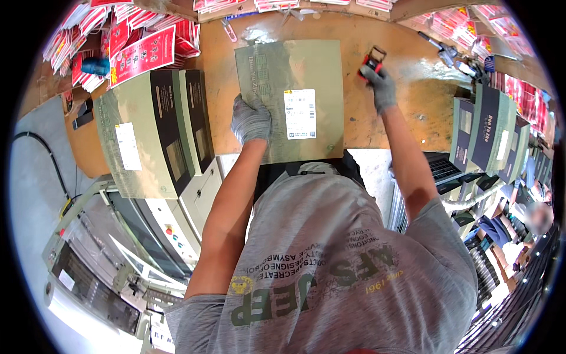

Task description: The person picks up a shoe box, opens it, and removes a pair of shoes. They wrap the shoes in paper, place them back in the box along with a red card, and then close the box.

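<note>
A green-brown cardboard box (pixel 318 65) with a white label (pixel 300 114) lies in front of me at the table's near edge. Clear tape shows down its left part. My left hand (pixel 251 121), in a grey glove, grips the box by its left side. Off to the box's right, above the tabletop, my gloved right hand (pixel 382 88) is closed round a small red and black hand tool (pixel 372 59) with a squared loop at its far end. The tool's exact kind is unclear, and it is apart from the box.
Green and black boxes (pixel 141 171) stand at the left, more boxes (pixel 486 130) at the right. Piles of red printed cards (pixel 144 56) fill the far left of the wooden table (pixel 407 127). Pink-handled scissors (pixel 229 30) lie at the back; a person (pixel 522 206) is far right.
</note>
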`<state>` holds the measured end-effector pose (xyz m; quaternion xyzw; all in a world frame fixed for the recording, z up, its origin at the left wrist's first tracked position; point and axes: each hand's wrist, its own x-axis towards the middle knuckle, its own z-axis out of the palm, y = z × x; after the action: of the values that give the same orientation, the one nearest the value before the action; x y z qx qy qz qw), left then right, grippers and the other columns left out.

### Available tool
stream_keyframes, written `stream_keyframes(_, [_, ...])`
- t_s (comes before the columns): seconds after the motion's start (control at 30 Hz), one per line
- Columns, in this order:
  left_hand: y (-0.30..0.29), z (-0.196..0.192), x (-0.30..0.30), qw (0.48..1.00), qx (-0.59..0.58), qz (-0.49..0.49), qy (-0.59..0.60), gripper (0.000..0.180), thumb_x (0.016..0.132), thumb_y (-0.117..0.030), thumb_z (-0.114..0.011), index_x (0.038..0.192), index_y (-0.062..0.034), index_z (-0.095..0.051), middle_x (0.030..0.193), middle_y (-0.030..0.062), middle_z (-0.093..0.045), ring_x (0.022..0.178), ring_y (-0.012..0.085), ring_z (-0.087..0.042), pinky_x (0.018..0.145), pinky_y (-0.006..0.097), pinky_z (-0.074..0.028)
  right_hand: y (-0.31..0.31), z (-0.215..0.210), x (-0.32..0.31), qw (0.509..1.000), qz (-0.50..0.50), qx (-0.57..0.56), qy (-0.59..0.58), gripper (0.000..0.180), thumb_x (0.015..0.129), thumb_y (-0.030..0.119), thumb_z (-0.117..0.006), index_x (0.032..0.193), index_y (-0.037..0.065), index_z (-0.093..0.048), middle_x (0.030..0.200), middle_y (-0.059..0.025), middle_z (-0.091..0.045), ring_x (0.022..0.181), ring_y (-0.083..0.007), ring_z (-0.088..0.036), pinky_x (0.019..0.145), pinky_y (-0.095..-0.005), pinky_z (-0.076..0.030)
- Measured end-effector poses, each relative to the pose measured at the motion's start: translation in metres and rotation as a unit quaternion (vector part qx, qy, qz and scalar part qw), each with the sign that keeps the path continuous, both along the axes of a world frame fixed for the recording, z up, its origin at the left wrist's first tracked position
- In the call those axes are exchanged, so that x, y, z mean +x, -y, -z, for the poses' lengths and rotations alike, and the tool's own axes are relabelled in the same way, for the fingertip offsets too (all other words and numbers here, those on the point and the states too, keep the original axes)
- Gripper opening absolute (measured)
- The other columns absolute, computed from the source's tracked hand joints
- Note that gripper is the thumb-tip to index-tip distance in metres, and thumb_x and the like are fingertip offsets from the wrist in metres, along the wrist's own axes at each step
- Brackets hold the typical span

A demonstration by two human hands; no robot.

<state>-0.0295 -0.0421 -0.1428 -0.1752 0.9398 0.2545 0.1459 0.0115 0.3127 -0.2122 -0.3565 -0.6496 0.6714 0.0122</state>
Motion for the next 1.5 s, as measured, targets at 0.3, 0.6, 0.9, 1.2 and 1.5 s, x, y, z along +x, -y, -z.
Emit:
stream_keyframes(0.3, [-0.010,-0.002,-0.007,0.999,-0.032,-0.006,-0.002,0.049,0.103,-0.047,-0.043,0.120,-0.0047,-0.060,0.104,0.0235,-0.072,0.095,0.0457,-0.069,0.086,0.054,-0.053,-0.011,0.053,-0.167,0.877,-0.131,0.460,0.046,0.047,0.073,0.047,-0.081,0.101,0.011,-0.073,0.091,-0.0136,-0.075,0.082,-0.0298,-0.072,0.075,-0.0423,-0.058])
stream_keyframes(0.6, [0.000,0.007,0.002,0.999,-0.039,-0.015,0.001,0.052,0.104,-0.050,-0.039,0.119,-0.0051,-0.060,0.102,0.0236,-0.072,0.095,0.0451,-0.070,0.084,0.053,-0.054,0.022,0.026,-0.085,0.950,-0.103,0.291,-0.034,0.079,0.084,0.042,-0.081,0.144,-0.001,-0.051,0.141,-0.0215,-0.060,0.127,-0.0287,-0.060,0.105,-0.0371,-0.048])
stream_keyframes(0.9, [0.008,0.006,0.002,1.000,-0.012,0.001,-0.017,0.051,0.104,-0.049,-0.039,0.118,-0.0050,-0.061,0.103,0.0241,-0.072,0.096,0.0450,-0.069,0.084,0.053,-0.053,0.127,-0.005,0.097,0.972,-0.118,-0.159,-0.129,0.094,0.085,0.042,-0.078,0.155,-0.004,-0.036,0.152,-0.0191,-0.046,0.143,-0.0285,-0.042,0.118,-0.0398,-0.034])
stream_keyframes(1.2, [0.024,0.023,0.001,0.999,-0.008,0.003,-0.043,0.049,0.104,-0.048,-0.041,0.115,-0.0046,-0.061,0.101,0.0252,-0.072,0.096,0.0460,-0.069,0.085,0.054,-0.052,0.140,-0.006,0.096,0.963,-0.085,-0.228,-0.114,0.110,0.081,0.041,-0.081,0.160,-0.004,-0.020,0.155,-0.0190,-0.041,0.141,-0.0268,-0.042,0.116,-0.0378,-0.037])
stream_keyframes(1.5, [0.015,0.009,0.004,0.998,0.043,0.023,-0.044,0.050,0.105,-0.049,-0.040,0.115,-0.0049,-0.062,0.103,0.0250,-0.072,0.097,0.0461,-0.068,0.086,0.053,-0.052,0.124,-0.018,0.093,0.932,-0.107,-0.332,-0.093,0.104,0.078,0.040,-0.084,0.160,0.007,-0.029,0.150,-0.0133,-0.048,0.134,-0.0271,-0.050,0.111,-0.0402,-0.045])
